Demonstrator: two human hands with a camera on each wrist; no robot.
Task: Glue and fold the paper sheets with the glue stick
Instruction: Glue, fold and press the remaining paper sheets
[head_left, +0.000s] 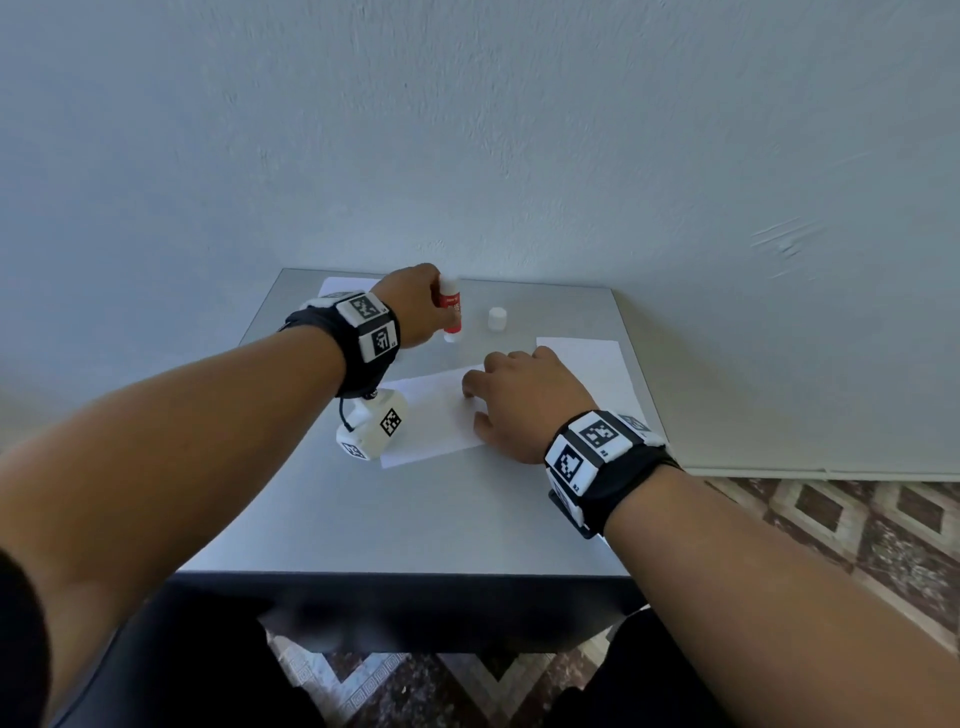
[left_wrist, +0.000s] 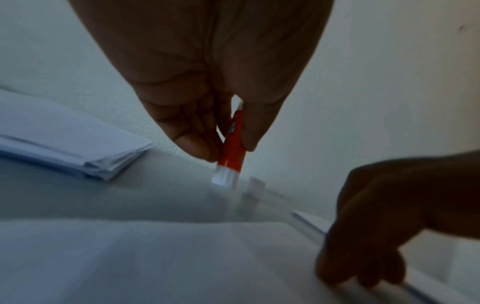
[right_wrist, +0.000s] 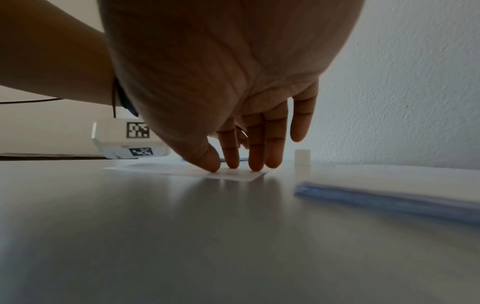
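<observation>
My left hand (head_left: 418, 306) holds a red-and-white glue stick (head_left: 451, 309) upright, its lower end just above the table near the far edge; in the left wrist view the fingers pinch the glue stick (left_wrist: 232, 144). Its white cap (head_left: 497, 318) stands alone on the table to the right. A white paper sheet (head_left: 436, 415) lies in the middle. My right hand (head_left: 511, 395) presses the sheet's right end with straight fingertips (right_wrist: 255, 164), seen on the paper sheet (right_wrist: 187, 170) in the right wrist view. The cap (right_wrist: 302, 157) stands just beyond.
A paper stack (head_left: 592, 374) lies at the right of the grey table (head_left: 415, 519); another paper stack (head_left: 345, 285) sits at the far left corner. The wall rises right behind the table. Patterned floor tiles show to the right and below.
</observation>
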